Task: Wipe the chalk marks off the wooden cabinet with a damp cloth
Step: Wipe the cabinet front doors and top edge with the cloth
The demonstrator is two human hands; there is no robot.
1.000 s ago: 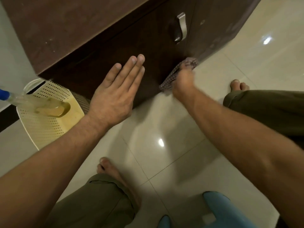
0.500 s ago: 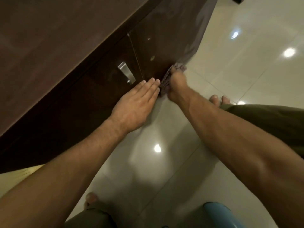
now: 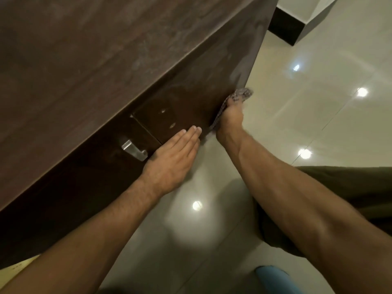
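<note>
A dark brown wooden cabinet fills the upper left, with pale chalky smears along its right corner edge. My right hand is shut on a checked grey cloth and presses it against the low front of the cabinet near that corner. My left hand lies flat on the cabinet front just left of it, fingers straight and together, holding nothing. A silver handle sits left of my left hand.
Glossy cream floor tiles spread right and below. A dark skirting and wall corner stand at the top right. A blue object sits at the bottom edge. My olive-clad knee is at the right.
The view has swung right along the cabinet. My right hand and cloth have slid toward the cabinet's right corner, and my left hand has followed along the front, past the handle.
</note>
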